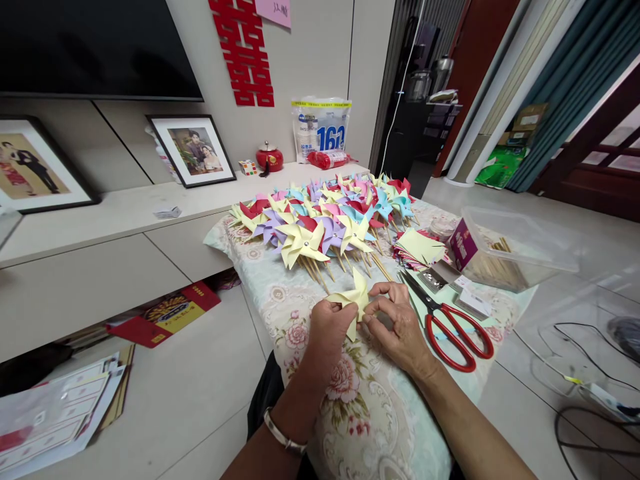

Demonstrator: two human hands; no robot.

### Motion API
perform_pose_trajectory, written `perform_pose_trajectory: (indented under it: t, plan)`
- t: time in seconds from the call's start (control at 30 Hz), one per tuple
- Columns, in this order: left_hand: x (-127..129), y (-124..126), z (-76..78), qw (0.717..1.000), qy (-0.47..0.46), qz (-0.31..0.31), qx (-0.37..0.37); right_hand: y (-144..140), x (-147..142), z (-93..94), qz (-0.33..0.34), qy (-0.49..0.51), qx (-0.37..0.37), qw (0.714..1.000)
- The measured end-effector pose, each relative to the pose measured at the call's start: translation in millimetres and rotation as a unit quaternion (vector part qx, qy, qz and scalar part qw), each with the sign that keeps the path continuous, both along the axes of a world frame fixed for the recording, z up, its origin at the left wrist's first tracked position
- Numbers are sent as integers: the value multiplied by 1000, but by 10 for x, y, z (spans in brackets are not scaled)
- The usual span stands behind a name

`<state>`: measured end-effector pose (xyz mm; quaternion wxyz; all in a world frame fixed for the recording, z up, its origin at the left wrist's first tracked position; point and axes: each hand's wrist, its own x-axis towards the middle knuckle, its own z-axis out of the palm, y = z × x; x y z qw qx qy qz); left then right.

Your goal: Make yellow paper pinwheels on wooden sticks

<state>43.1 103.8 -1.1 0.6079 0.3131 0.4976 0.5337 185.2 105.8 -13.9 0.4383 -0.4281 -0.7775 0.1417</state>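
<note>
A pale yellow paper pinwheel (358,293) is held between my two hands over the front of the table. My left hand (327,330) pinches its left side, thumb on top. The fingers of my right hand (397,327) are closed on its right side near the middle; whether they also grip a pin or stick is hidden. Just beyond lies a dense bunch of finished pinwheels (330,227) on wooden sticks, in yellow, purple, red, blue and pink. Right of my right hand rest large red-handled scissors (445,313), blades pointing away.
Cut paper squares (423,247) are stacked beyond the scissors, near a small tray of metal pins (433,280). A clear plastic box (520,257) with wooden sticks stands at the right edge. The floral tablecloth (345,407) covers the table. A low cabinet (100,267) runs along the left.
</note>
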Motion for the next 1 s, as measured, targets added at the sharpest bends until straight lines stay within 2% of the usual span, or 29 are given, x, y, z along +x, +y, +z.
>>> perform_pose_trajectory:
  t: [0.4,1.0]
  plan:
    - [12,17,-148,999,44,0,8,24,-14,-30,-27,13,-23,999]
    - [8,20,-178,998,57,-5,29,47,-13,-47,-25,14,-45,999]
